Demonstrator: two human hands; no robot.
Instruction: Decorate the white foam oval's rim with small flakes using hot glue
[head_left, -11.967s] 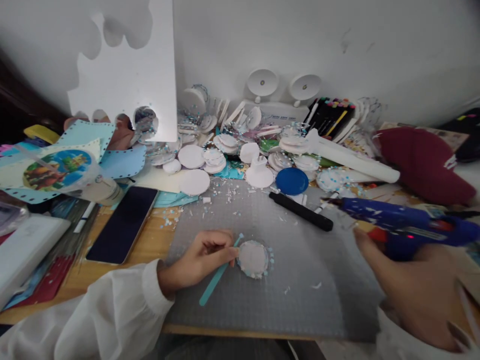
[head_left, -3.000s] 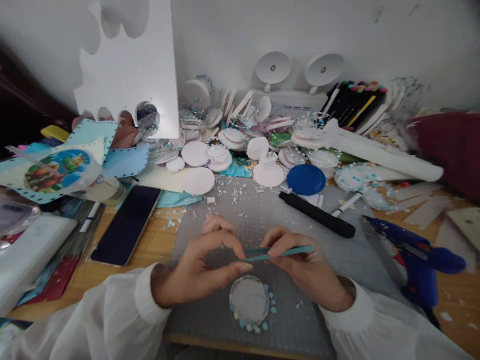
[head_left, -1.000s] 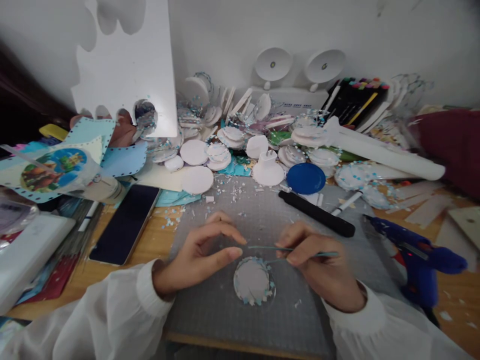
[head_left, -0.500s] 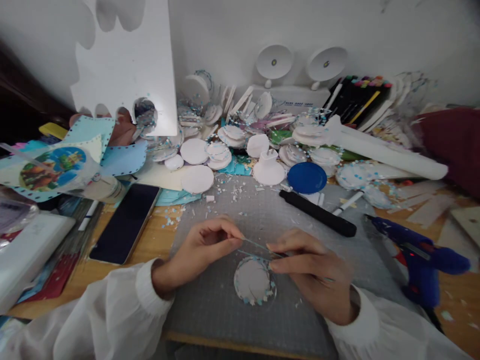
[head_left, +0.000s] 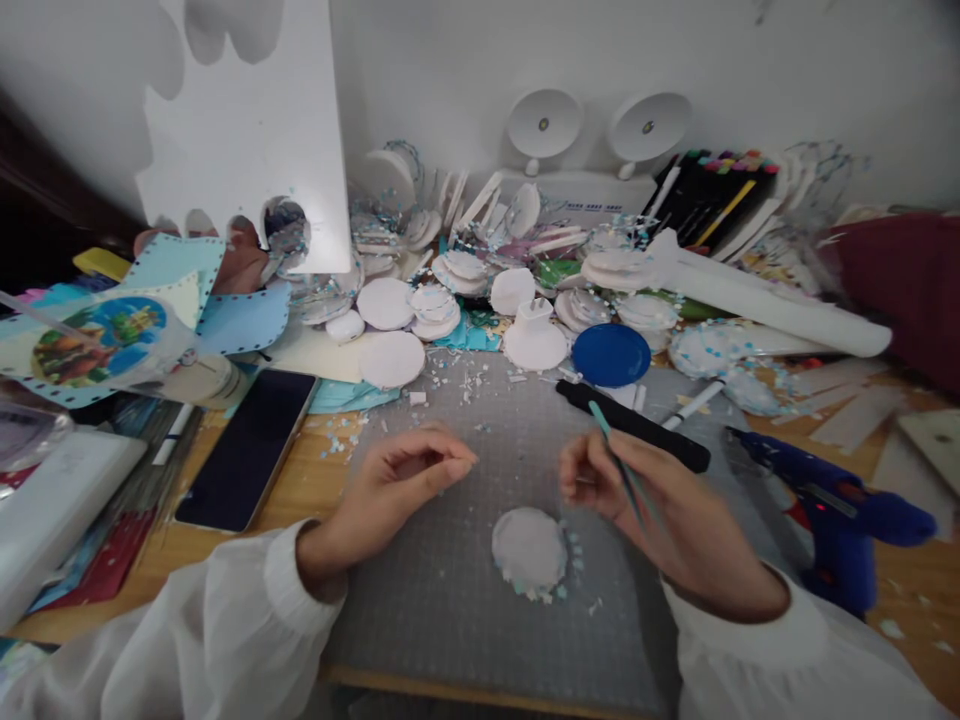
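Observation:
My left hand (head_left: 409, 485) is over the grey mat, with thumb and forefinger pinched together; whatever is between the tips, if anything, is too small to make out. In my right hand (head_left: 656, 500), blurred by motion, a pair of teal tweezers (head_left: 619, 455) is gripped, one end sticking up past the forefinger. Between and below the hands a white round disc (head_left: 529, 550) lies flat on the mat, small pale blue and white stars along its lower and right edge. Neither hand touches the disc.
The grey cutting mat (head_left: 450, 610) carries white scraps. On the left lie a phone (head_left: 251, 450) and a lidded cup (head_left: 180, 360). To the right are a blue glue gun (head_left: 836, 510) and a black pen-shaped tool (head_left: 675, 440). Behind stand several white discs and a blue lid (head_left: 611, 355).
My right hand has drawn away to the right with the tweezers, which now point upward rather than towards my left fingertips. The disc appears slightly farther right. My left hand stays nearly in place.

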